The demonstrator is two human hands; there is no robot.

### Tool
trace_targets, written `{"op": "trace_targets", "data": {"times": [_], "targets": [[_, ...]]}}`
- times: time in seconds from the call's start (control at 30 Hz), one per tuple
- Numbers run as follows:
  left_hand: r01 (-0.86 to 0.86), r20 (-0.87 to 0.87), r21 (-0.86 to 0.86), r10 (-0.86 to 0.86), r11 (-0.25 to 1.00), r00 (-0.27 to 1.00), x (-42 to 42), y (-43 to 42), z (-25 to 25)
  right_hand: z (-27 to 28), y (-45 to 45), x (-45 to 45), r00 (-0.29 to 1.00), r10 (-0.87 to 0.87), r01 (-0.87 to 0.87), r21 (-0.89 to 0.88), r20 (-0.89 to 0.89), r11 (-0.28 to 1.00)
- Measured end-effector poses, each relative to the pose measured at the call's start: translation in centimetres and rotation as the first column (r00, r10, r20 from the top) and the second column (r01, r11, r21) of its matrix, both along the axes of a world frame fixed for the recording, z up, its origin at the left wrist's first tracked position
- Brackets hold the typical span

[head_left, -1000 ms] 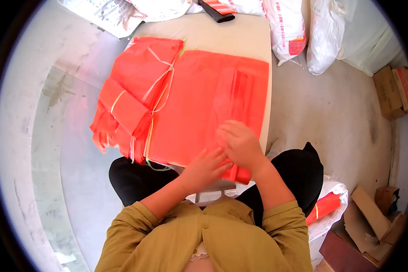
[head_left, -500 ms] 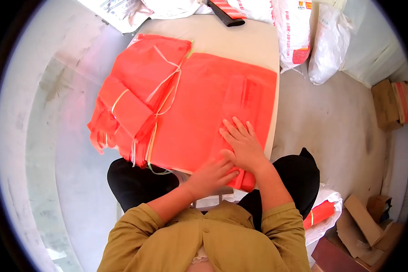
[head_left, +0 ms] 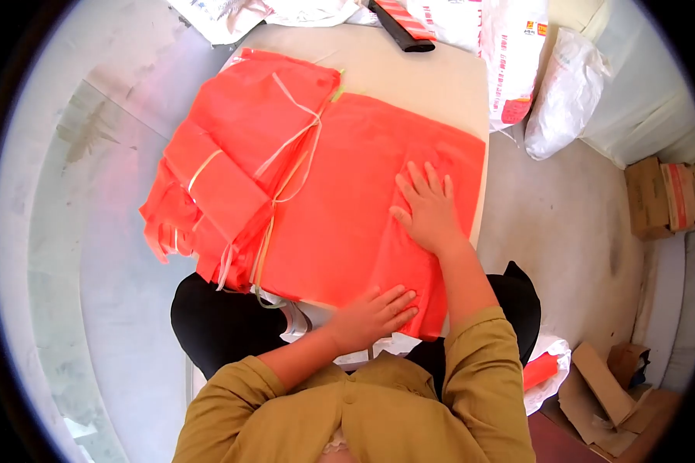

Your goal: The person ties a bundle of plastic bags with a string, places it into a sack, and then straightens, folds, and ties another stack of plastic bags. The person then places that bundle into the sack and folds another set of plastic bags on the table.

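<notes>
A broad red sheet of thin, fabric-like material [head_left: 340, 177] lies over the table. Its right part is folded into a strip whose end hangs past the front edge. Fingers spread, my right hand [head_left: 428, 210] rests flat on that strip. My left hand [head_left: 372, 316] is at the front edge, fingers stretched out and slightly apart over the strip's lower end. To the left is a pile of red pieces [head_left: 243, 104] with pale drawstrings. On it sits a folded red bundle [head_left: 222, 185] with a yellow band around it.
The beige tabletop [head_left: 409, 77] shows along the back. White printed sacks [head_left: 513, 62] and a black-and-red item [head_left: 405, 31] are at the far side. A white plastic bag [head_left: 567, 96] stands to the right. Cardboard boxes [head_left: 649, 199] and loose cardboard [head_left: 602, 386] lie on the floor at right.
My right hand has moved farther up the red strip, and my left hand has separated from it, staying near the front edge. The strip lies flatter, and the view has shifted slightly.
</notes>
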State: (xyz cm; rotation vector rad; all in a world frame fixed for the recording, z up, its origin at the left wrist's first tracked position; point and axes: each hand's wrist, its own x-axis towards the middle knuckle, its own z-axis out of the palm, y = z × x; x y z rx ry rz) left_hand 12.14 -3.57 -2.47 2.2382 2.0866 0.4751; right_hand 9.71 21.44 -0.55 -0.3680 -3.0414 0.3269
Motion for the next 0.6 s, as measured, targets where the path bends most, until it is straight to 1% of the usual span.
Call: {"op": "trace_targets", "data": {"times": [0.13,0.23,0.33,0.5,0.53,0.6], "targets": [[0.0,-0.008,0.032,0.0,0.999,1.0,-0.1,-0.2,-0.9,-0.1,1.7,-2.0,0.997,-0.071,0.071,-0.007,-0.033,0.997],[0.008,-0.012,0.011,-0.008,1.0,1.0,0.0,-0.2,-1.5,-0.8,3.1,-3.4,0.994,-0.106,0.105,-0.016,-0.035,0.994],[-0.021,-0.036,0.019,0.022,1.0,0.999,0.2,-0.4,-1.5,-0.6,3.6,-4.5,0.991,-0.136,0.136,-0.026,0.007,0.99],[-0.032,-0.112,0.057,0.038,0.998,0.993,0.2,-0.5,-1.5,-1.3,3.8,-4.5,0.986,-0.15,0.148,-0.025,-0.075,0.989],[-0.034,-0.093,0.054,0.039,0.998,0.995,0.3,-0.5,-1.5,-1.2,3.6,-4.5,0.984,-0.151,0.15,-0.026,-0.092,0.988],[-0.042,-0.06,0.054,0.045,0.998,0.997,0.3,-0.4,-1.4,-0.8,3.2,-4.2,0.976,-0.161,0.167,0.026,-0.146,0.986]]}}
